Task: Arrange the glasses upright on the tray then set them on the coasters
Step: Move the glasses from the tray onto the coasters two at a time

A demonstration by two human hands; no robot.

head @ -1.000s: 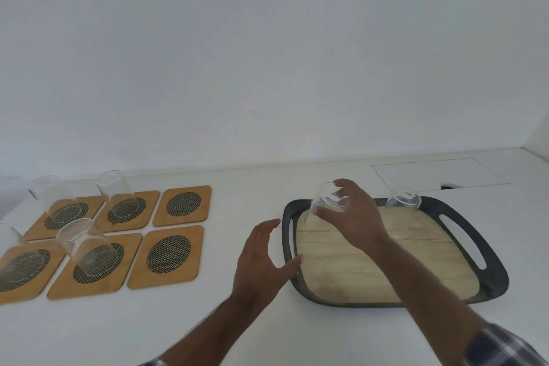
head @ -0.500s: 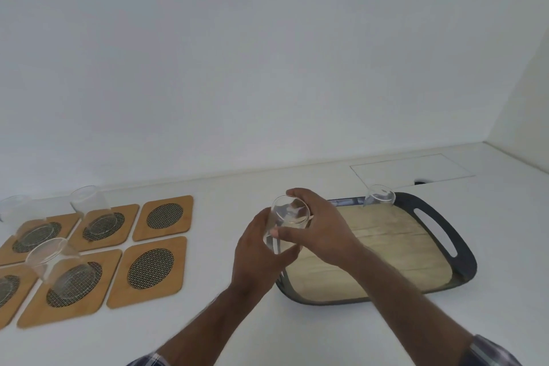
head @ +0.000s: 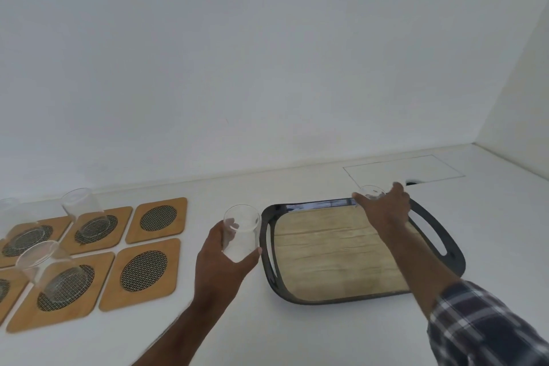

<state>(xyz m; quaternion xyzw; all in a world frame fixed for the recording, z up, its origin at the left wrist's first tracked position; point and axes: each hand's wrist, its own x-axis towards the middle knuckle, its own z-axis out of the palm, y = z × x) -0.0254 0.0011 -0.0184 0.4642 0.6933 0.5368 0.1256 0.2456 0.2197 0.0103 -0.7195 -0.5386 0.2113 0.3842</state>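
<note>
The clear glass [head: 241, 233] has passed to the left hand [head: 221, 261], gripped upright; the right hand [head: 386, 211] half-hides the last tray glass [head: 370, 192], grip unclear.

A plain white wall [head: 267, 53] fills the upper part of the view and meets a second white wall [head: 523, 92] in a corner at the right. Below them runs a smooth white bench [head: 297, 336]. Near its far right corner a thin rectangular outline [head: 404, 169] is set flush in the surface, with a small dark opening [head: 412, 182] at its near edge. The light is soft and even.
</note>
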